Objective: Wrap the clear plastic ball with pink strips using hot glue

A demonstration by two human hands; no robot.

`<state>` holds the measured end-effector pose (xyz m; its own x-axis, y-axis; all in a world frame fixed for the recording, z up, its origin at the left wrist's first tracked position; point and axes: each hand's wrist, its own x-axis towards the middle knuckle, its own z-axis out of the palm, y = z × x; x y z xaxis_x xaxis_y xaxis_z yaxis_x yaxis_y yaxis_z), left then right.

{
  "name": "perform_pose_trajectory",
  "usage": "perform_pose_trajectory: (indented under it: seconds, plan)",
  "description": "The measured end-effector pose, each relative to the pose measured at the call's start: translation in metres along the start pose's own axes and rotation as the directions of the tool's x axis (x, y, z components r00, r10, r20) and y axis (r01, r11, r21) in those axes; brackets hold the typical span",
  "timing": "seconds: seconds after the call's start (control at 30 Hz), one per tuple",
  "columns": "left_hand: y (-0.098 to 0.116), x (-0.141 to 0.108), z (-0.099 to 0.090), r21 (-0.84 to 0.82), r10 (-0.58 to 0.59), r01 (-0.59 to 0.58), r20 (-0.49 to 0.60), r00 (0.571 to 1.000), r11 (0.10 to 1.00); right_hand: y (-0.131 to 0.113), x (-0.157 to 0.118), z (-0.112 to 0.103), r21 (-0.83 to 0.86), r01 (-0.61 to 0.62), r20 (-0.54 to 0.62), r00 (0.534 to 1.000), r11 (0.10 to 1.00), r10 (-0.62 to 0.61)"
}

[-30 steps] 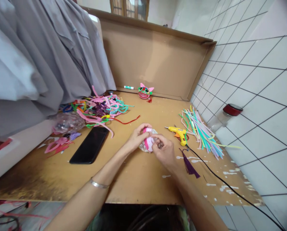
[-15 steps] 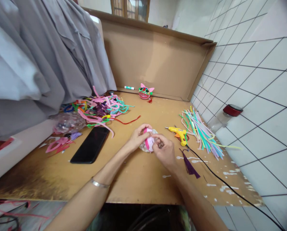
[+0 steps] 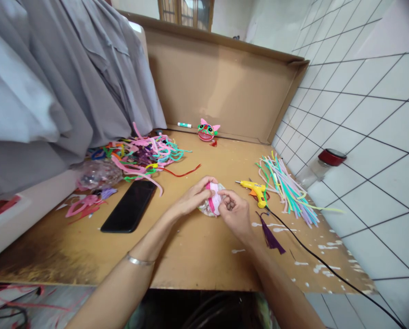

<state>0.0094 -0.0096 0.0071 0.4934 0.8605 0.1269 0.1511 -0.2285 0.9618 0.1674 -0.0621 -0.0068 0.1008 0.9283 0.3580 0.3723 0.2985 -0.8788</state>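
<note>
A small round piece with pink and pale lilac strips across it is between my hands, over the middle of the table. My left hand grips it from the left, fingers along its far edge and thumb on top. At its right side my right hand is closed, thumb and forefinger pinched at the strips; whatever lies between those fingertips is too small to make out. A yellow glue gun rests on its side just right of my right hand, and a purple tassel lies nearer to me.
Black phone at left, below tangled pipe cleaners and a clear plastic bag. Straight pipe cleaners and a red-lidded jar stand right. A decorated head sits by the cardboard wall. The cord crosses front right.
My left hand has shifted slightly left and its wrist a little upward, leaving more of the strips uncovered. My right hand has moved barely, still pinched at the piece.
</note>
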Motion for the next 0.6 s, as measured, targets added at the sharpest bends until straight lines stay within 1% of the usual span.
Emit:
perform_pose_trajectory:
  seconds: [0.07,0.17,0.3,0.6]
  plan:
    - [0.0025,-0.0023,-0.0029,0.031,-0.009,0.008,0.038,0.999,0.999,0.0002,0.0001,-0.0002,0.014,-0.005,0.005,1.000,1.000,0.005]
    - [0.0041,-0.0036,-0.0044,0.069,-0.001,-0.003,0.057,0.998,0.998,0.0008,0.0000,-0.0004,0.021,-0.009,0.006,1.000,1.000,0.009]
    - [0.0048,-0.0030,-0.0032,0.097,0.025,-0.029,0.046,0.999,0.995,0.0011,-0.0002,0.0000,0.024,-0.014,0.008,1.000,1.000,0.014]
    - [-0.0012,-0.0005,-0.0014,0.073,0.041,-0.043,0.031,0.999,0.996,0.0016,-0.0002,-0.0011,0.019,-0.021,0.014,1.000,1.000,0.021]
